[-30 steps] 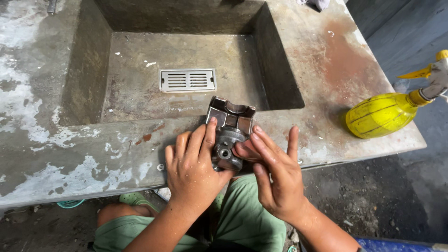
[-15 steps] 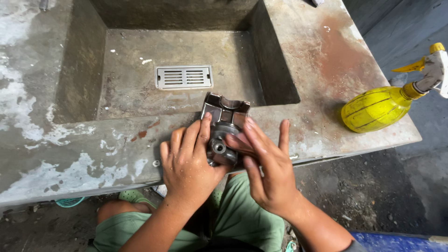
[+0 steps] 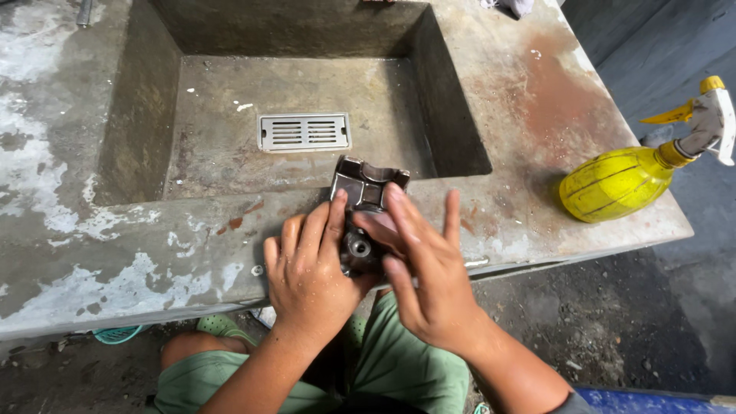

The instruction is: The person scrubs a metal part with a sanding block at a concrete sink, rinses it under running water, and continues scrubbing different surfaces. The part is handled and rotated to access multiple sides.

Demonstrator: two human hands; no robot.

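The one concrete sink (image 3: 92,253) fills most of what I see, its basin sunk at about 12 o'clock from my hands, with one slotted metal drain grate (image 3: 303,132) in its floor. At about 3 o'clock from my hands, well apart from them on the right end of the rim, lies one yellow spray bottle (image 3: 617,182) on its side, nozzle pointing off the edge.

The one metal part (image 3: 363,192) sits on the front rim of the sink, just at the basin's near edge, between my two hands. My left hand (image 3: 310,276) is curled round its near left side, fingers up against the casting. My right hand (image 3: 429,276) lies over its right side, fingers spread and partly flat, so it presses more than clamps; I cannot tell whether the thumb hooks under.

I judge the part to be a stiff cast metal piece, heavy for its bulk, unlikely to bend or crack in ordinary handling. It looks dark and shiny, perhaps wet or oily, so it may slip. Its far end has raised walls and a notch, and its near face shows one round bore; the outer walls look like the surest place to grip, with both hands.

Below, my two knees in green shorts (image 3: 399,376) show.
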